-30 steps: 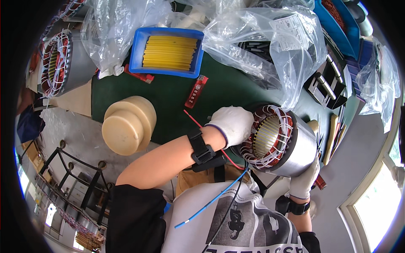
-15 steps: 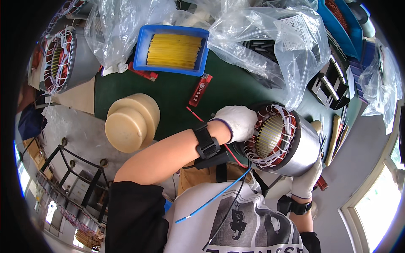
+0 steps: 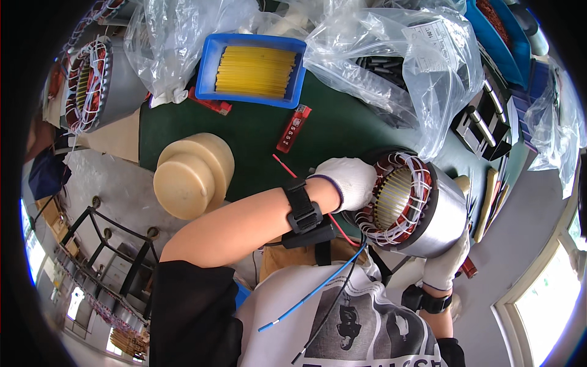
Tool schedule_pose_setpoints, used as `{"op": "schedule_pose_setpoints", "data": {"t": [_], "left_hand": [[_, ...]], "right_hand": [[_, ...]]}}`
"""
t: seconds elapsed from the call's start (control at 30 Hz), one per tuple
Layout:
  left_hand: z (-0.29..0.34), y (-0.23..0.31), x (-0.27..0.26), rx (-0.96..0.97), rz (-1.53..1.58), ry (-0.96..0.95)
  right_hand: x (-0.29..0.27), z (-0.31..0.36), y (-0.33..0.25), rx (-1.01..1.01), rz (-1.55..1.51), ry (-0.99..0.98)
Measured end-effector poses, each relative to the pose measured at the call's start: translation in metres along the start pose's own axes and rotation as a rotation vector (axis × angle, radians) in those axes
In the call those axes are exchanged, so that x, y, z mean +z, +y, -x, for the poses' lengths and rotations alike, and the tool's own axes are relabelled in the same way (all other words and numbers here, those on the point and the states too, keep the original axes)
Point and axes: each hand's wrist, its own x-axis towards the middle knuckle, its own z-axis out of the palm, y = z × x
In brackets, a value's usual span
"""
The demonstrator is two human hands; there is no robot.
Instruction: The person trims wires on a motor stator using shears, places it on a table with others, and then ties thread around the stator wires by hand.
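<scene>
Cream block (image 3: pixel 192 177): at near edge.
Blue tray (image 3: pixel 208 70): farther back.
Green bench (image 3: pixel 260 144): surface stretches right of block.
Left hand (image 3: pixel 350 183): at windings (image 3: pixel 422 183); grip hidden, cannot tell.
Stator (image 3: pixel 449 211): between hands, at bench edge.
Clear bag (image 3: pixel 435 92): just behind stator.
Right hand (image 3: pixel 446 264): against casing (image 3: pixel 437 229); grip cannot tell.

1. Support: workbench with dark green top (image 3: pixel 257 131), edges bowed by the lens.
2. Far side: blue tray (image 3: pixel 251 102); clear plastic bags (image 3: pixel 160 46) to its left and right.
3. Nearer than tray: slim red case (image 3: pixel 293 129), lying aslant; second red case (image 3: pixel 214 105) just beside tray's lower left corner.
4. Near edge, left: cream stepped cylinder (image 3: pixel 183 183), tilted in view.
5. Near edge, right: wound stator (image 3: pixel 449 214), on its side; underside contact hidden.
6. Right: black stand with metal rods (image 3: pixel 482 127).
</scene>
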Motion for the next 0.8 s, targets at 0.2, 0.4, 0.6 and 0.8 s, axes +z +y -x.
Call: {"op": "schedule_pose_setpoints", "data": {"t": [0.2, 0.4, 0.6, 0.8], "left_hand": [[0.001, 0.004, -0.001, -0.005, -0.025, -0.005], [0.008, -0.001, 0.008, 0.046, -0.003, 0.102], [0.036, 0.024, 0.019, 0.587, 0.824, 0.539], [0.050, 0.056, 0.013, 0.361, 0.863, 0.563]], "right_hand": [[-0.007, -0.003, 0.003, -0.016, 0.060, -0.016], [-0.016, -0.008, 0.004, -0.273, 0.403, -0.116], [-0.010, -0.036, -0.038, 0.311, -0.091, -0.367], [0.003, -0.028, -0.046, 0.394, -0.186, -0.239]]}}
